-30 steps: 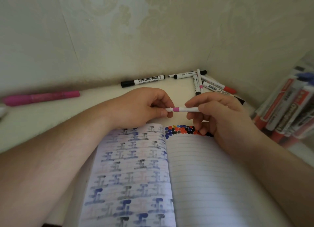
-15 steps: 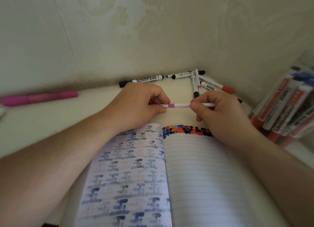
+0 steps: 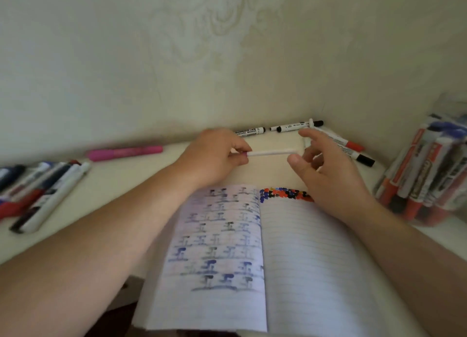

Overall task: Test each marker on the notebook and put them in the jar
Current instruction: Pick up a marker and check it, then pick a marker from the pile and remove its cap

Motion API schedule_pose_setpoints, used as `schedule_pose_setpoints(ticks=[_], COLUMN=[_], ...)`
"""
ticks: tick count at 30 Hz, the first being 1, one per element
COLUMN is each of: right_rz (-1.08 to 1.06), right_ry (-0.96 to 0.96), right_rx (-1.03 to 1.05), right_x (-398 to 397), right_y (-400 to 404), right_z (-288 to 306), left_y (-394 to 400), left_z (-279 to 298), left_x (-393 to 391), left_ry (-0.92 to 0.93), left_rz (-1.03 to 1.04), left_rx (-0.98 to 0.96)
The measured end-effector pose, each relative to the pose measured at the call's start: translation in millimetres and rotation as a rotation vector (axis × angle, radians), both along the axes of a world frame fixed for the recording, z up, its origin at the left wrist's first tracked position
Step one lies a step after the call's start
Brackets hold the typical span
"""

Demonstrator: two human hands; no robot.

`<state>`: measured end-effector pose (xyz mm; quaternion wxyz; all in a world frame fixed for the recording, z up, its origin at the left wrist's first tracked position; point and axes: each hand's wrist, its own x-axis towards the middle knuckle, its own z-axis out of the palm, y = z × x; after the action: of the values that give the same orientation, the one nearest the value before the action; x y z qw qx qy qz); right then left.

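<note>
Left hand: your left hand [image 3: 214,157] pinches the thin white marker [image 3: 271,152] by its pink-banded end.
Marker: it lies level above the counter [image 3: 151,175], past the notebook's [image 3: 252,256] top edge.
Right hand: your right hand [image 3: 326,167] has its fingers [image 3: 309,137] spread loose, holding nothing; the thumb tip sits just below the marker's free end.
Jar: the jar [image 3: 434,175] of markers stands at your right.
</note>
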<state>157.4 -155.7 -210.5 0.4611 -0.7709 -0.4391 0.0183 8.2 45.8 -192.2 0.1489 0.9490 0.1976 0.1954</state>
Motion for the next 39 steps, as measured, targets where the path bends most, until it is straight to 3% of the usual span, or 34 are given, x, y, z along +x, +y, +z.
schedule_pose_setpoints(ticks=[5,8,10,13,17,23,31,34,39], right_rz=[-0.012,0.021,0.043,0.044,0.022,-0.051,-0.192,-0.219,-0.236], right_ry=[0.025,-0.018,-0.031,-0.032,-0.015,0.050,0.134,0.154,0.225], right_rx=[0.051,0.035,0.024,0.012,0.008,0.005,-0.042,-0.011,0.025], right_x=[7.3,2.4,-1.3,-3.4,-2.6,8.5,35.3,39.4,42.4], right_y=[-6.6,-3.0,-0.5,-0.5,-4.3,-6.7,-1.5,-1.6,0.7], right_z=[-3.1,-4.5,-4.2,-3.5,-2.8,2.0,-7.1,-6.5,-5.4], left_y=[25.4,25.5,24.9,27.9,36.1,20.3,-55.0,-67.0,-72.5], left_z=[12.4,5.9,-0.1,-5.8,-10.3,4.5,16.1,2.5,-6.7], left_x=[-99.3,-168.4,-202.2,-230.7,-233.5,-164.9,42.3,104.1,145.1], left_ry=[0.037,0.085,0.159,0.270,0.331,0.305,0.179,0.206,0.283], left_rz=[0.306,0.408,0.455,0.497,0.540,0.523,0.047,-0.073,-0.037], left_rx=[0.007,-0.043,0.037,0.187,0.244,0.231,-0.085,-0.068,0.007])
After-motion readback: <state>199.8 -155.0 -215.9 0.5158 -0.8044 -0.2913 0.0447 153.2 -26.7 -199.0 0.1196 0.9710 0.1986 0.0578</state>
